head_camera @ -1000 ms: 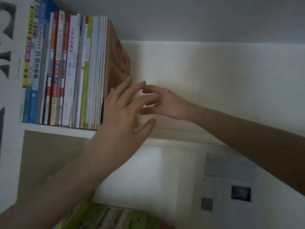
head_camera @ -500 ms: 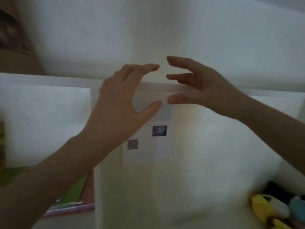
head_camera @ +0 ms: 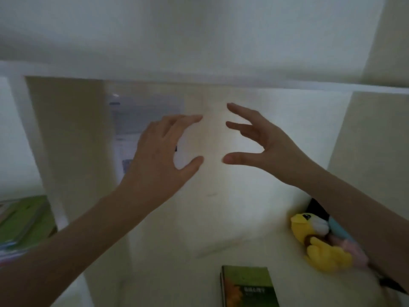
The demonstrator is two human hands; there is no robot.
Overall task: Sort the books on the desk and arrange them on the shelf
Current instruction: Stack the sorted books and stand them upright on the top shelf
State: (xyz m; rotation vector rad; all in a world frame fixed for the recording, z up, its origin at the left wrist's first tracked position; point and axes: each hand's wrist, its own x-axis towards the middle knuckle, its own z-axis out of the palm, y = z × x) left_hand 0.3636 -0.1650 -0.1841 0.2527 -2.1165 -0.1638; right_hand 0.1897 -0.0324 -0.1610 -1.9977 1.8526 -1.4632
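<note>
A: Hands?
B: My left hand [head_camera: 163, 151] and right hand [head_camera: 263, 140] hang above the green book [head_camera: 247, 286], fingers spread, holding nothing.
A: Step?
B: Between books, I judge. Next I reach down for that book, avoiding the plush toy [head_camera: 325, 253] right of it.

I see a yellow plush toy [head_camera: 318, 242] lying low on the right, touching a pink soft toy [head_camera: 354, 251], with something pale blue [head_camera: 337, 227] just behind. Further left, a printed sheet [head_camera: 141, 116] hangs flat, too blurred to read.
</note>
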